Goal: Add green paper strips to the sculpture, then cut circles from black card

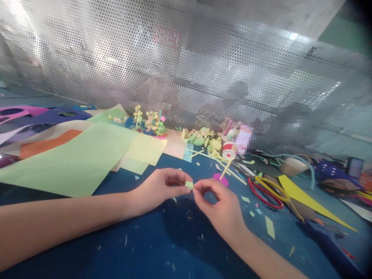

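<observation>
My left hand [162, 188] and my right hand [219, 207] meet over the dark blue table [145, 248]. Both pinch a tiny light green paper piece [189, 185] between thumb and fingertips, fingers curled. Just beyond my right hand a pink paper disc [221, 179] lies flat with a thin yellow stick [226, 169] leaning up from it. Red-handled scissors [263, 192] lie to the right of that.
Large green paper sheets [72, 162] and a yellow sheet [145, 149] cover the left. Small paper figures [148, 124] and paper scraps [203, 139] line the perforated metal screen [203, 69]. A red-white tape roll [229, 149], a yellow paper triangle [308, 199] and clutter fill the right.
</observation>
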`<state>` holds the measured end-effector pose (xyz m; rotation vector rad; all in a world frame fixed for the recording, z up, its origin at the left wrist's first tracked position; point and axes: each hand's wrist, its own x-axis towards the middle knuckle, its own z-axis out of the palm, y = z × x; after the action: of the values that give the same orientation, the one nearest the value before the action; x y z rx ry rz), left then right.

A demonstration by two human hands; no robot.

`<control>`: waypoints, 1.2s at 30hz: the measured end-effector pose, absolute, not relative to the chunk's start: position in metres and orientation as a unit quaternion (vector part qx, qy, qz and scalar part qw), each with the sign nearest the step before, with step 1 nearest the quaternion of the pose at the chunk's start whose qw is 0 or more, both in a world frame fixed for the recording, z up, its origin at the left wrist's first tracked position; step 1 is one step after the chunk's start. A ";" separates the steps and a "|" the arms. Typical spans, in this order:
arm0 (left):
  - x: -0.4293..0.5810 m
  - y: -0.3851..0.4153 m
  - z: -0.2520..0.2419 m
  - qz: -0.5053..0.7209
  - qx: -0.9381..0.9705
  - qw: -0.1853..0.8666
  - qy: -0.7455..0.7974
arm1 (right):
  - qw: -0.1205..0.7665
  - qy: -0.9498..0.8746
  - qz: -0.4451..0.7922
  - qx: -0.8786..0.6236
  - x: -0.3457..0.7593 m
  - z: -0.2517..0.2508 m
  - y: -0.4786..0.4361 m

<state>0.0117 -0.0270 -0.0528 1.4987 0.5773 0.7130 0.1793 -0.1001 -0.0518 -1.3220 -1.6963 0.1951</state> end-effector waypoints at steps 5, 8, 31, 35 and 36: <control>0.012 -0.029 -0.051 0.305 0.666 0.632 0.253 | 0.458 -0.705 0.056 -0.539 0.179 -0.051 -0.101; 0.012 -0.030 -0.051 0.302 0.670 0.633 0.243 | 0.447 -0.706 0.046 -0.547 0.178 -0.050 -0.101; 0.012 -0.027 -0.053 0.325 0.621 0.681 0.212 | 0.478 -0.690 0.096 -0.535 0.181 -0.052 -0.098; 0.012 -0.027 -0.053 0.326 0.611 0.687 0.218 | 0.479 -0.690 0.093 -0.535 0.181 -0.052 -0.098; 0.012 -0.027 -0.052 0.325 0.612 0.687 0.221 | 0.479 -0.691 0.089 -0.535 0.181 -0.053 -0.098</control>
<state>0.0117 -0.0274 -0.0524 1.3699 0.4947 0.7270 0.1808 -0.0980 -0.0525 -1.3050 -1.6865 0.2181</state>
